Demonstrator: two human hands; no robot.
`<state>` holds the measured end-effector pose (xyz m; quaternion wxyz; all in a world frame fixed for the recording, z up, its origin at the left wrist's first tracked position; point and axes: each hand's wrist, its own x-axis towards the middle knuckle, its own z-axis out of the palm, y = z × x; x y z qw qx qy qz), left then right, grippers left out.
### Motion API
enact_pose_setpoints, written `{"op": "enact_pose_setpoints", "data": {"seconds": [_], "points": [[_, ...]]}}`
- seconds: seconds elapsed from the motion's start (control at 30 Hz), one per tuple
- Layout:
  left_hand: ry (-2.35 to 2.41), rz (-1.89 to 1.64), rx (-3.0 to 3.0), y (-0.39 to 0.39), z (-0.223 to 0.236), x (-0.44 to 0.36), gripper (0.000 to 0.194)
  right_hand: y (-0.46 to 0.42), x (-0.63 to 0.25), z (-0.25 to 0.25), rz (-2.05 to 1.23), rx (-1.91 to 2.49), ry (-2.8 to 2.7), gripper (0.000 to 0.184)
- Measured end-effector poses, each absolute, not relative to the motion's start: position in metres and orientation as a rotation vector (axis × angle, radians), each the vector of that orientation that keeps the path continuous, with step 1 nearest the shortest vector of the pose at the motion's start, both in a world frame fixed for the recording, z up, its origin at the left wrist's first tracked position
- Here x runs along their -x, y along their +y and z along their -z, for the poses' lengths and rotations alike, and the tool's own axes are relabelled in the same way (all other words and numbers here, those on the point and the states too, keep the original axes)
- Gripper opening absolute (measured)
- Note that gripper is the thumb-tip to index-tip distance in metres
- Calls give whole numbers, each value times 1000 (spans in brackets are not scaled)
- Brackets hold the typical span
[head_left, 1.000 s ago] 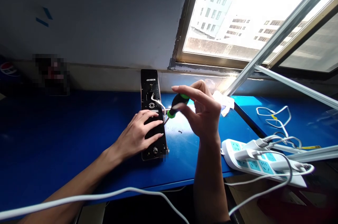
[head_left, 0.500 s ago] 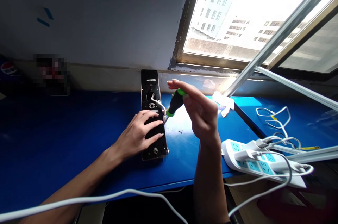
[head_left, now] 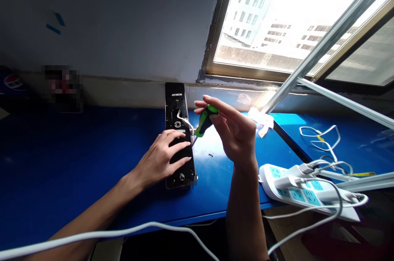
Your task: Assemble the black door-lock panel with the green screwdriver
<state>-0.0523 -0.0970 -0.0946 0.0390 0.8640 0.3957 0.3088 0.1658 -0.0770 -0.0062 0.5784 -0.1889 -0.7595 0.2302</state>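
A long black panel (head_left: 177,107) with small metal fittings and a white cable (head_left: 185,120) lies lengthwise on the blue table. My left hand (head_left: 163,154) rests flat across its lower half, fingers spread, covering part of it. In my right hand (head_left: 235,131) is a green-and-black screwdriver (head_left: 204,123), its handle between thumb and fingers. The shaft slants down to the panel's right edge by my left fingertips; I cannot make out exactly what the tip meets. Several tiny dark pieces (head_left: 211,155), perhaps screws, lie on the table right of the panel.
A white power strip (head_left: 266,177) with plugs and cables sits at the table's right. Metal bars (head_left: 344,101) cross the right side before a window. Crumpled white paper (head_left: 261,118) lies near the wall. A white cable (head_left: 123,233) crosses the foreground.
The screwdriver handle has turned, showing more green. My right fingers have shifted around its end and spread a little. My left hand and the panel stay in place.
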Motion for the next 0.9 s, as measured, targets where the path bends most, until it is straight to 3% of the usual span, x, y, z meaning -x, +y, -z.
{"op": "enact_pose_setpoints", "data": {"seconds": [0.23,0.47,0.63,0.9], "points": [[1223,-943,-2647,-97,94,52,35,-73,-165,10,-265,512,-1733,33],[1191,-992,-2638,-98,93,50,33,-70,-168,20,-448,615,-1771,59],[1137,-1011,-2654,-101,92,40,31,-65,-186,24,-282,711,-1676,55],[972,-746,-2983,-79,76,20,23,-56,-205,32,-372,943,-1830,43]]}}
